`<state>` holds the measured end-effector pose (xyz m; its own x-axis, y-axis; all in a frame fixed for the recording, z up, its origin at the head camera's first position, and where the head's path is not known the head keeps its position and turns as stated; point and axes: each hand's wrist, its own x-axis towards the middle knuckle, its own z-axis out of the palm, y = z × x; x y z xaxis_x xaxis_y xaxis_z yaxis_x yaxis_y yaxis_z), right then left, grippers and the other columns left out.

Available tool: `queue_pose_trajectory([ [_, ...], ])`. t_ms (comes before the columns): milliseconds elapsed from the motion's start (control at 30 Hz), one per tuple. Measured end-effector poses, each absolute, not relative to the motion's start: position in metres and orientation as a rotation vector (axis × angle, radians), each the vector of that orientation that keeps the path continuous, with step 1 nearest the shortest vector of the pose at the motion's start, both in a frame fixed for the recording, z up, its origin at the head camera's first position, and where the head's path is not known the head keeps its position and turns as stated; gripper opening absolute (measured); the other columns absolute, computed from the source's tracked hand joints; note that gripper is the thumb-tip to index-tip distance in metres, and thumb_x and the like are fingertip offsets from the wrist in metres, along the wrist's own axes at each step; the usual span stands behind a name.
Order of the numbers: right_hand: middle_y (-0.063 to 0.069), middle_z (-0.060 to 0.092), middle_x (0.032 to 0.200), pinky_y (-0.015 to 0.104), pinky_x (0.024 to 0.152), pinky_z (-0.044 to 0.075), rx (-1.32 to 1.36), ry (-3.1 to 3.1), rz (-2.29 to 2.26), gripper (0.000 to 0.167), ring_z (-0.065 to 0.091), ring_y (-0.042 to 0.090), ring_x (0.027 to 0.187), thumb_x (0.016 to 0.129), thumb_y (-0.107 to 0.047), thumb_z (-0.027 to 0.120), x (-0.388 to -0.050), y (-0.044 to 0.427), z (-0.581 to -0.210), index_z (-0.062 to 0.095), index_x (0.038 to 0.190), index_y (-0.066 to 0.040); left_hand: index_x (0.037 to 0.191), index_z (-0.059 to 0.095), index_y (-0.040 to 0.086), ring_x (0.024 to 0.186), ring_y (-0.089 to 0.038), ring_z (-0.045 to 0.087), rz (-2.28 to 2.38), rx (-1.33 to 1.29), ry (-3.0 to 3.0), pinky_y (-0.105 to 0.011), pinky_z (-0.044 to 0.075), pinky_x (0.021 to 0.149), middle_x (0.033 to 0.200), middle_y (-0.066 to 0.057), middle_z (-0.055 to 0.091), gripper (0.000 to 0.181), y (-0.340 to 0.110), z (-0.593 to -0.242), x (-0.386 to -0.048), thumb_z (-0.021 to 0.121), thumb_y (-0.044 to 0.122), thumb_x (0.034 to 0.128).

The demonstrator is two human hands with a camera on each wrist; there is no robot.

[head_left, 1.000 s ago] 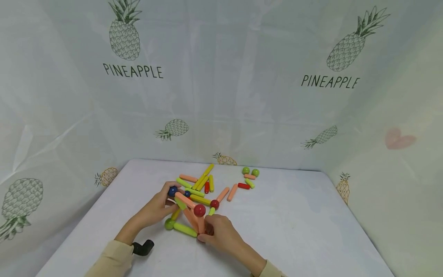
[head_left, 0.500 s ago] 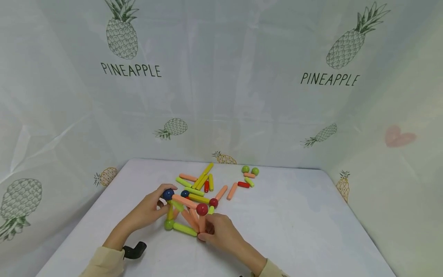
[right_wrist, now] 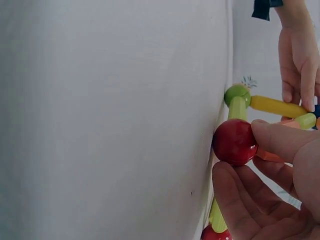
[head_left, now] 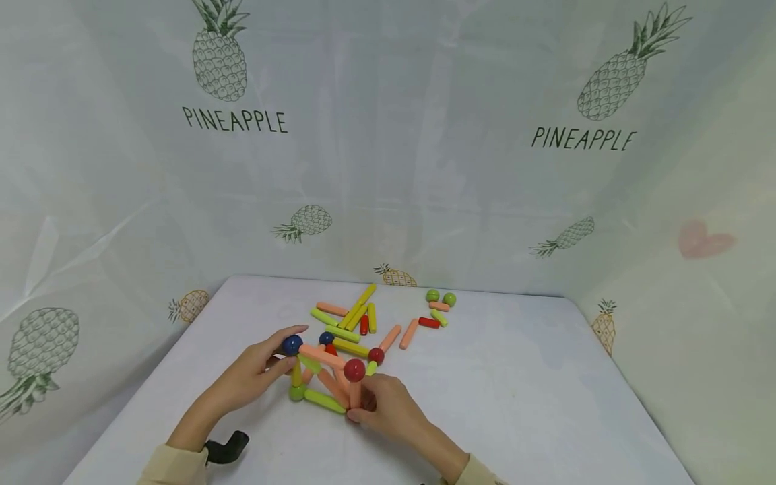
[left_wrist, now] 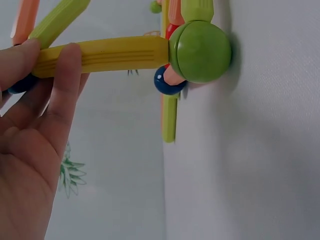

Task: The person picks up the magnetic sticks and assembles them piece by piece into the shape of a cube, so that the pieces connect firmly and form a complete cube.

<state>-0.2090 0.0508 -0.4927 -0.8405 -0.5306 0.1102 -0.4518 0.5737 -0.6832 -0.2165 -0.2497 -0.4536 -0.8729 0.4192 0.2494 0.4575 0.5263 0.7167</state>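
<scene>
A frame of magnetic rods and balls stands on the table. My left hand (head_left: 254,369) grips its upper left corner, fingers around a blue ball (head_left: 293,345) and the top of a yellow rod (left_wrist: 120,54). That rod stands on a green ball (left_wrist: 204,51). From the blue ball a peach rod (head_left: 321,356) runs to an upper red ball (head_left: 354,370). My right hand (head_left: 389,406) pinches the lower red ball (right_wrist: 235,142) at the near corner, below the upper one. A lime rod (head_left: 325,401) joins the two lower balls.
Loose yellow rods (head_left: 356,316), lime rods and red rods lie behind the frame. Two green balls (head_left: 449,299) sit near the table's back edge, beside short rods. A black strap piece (head_left: 227,448) hangs at my left wrist.
My left hand has moved left and slightly down with the blue ball, and the yellow rod now stands more upright. The upper red ball shifted slightly right. My right hand stays nearly still.
</scene>
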Motion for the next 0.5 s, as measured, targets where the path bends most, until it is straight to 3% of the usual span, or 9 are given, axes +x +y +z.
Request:
queue_pose_trajectory([
  [333, -0.014, 0.055, 0.074, 0.019, 0.059, 0.047, -0.843, 2.627, -1.106, 0.019, 0.052, 0.003, 0.066, 0.082, -0.028, 0.081, -0.199, 0.034, -0.494, 0.063, 0.088, -0.027, 0.144, 0.039, 0.030, 0.087, -0.016, 0.065, -1.344, -0.749, -2.677, -0.030, 0.054, 0.078, 0.118, -0.001, 0.060, 0.054, -0.257, -0.452, -0.220, 0.059, 0.011, 0.0982],
  [500, -0.018, 0.055, 0.079, 0.017, 0.062, 0.047, -0.954, 2.568, -1.022, 0.017, 0.052, 0.000, 0.070, 0.086, -0.018, 0.076, -0.198, 0.034, -0.488, 0.070, 0.100, -0.023, 0.144, 0.040, 0.026, 0.094, -0.020, 0.065, -1.416, -0.765, -2.662, -0.031, 0.054, 0.080, 0.128, -0.003, 0.056, 0.050, -0.262, -0.453, -0.226, 0.055, 0.009, 0.1001],
])
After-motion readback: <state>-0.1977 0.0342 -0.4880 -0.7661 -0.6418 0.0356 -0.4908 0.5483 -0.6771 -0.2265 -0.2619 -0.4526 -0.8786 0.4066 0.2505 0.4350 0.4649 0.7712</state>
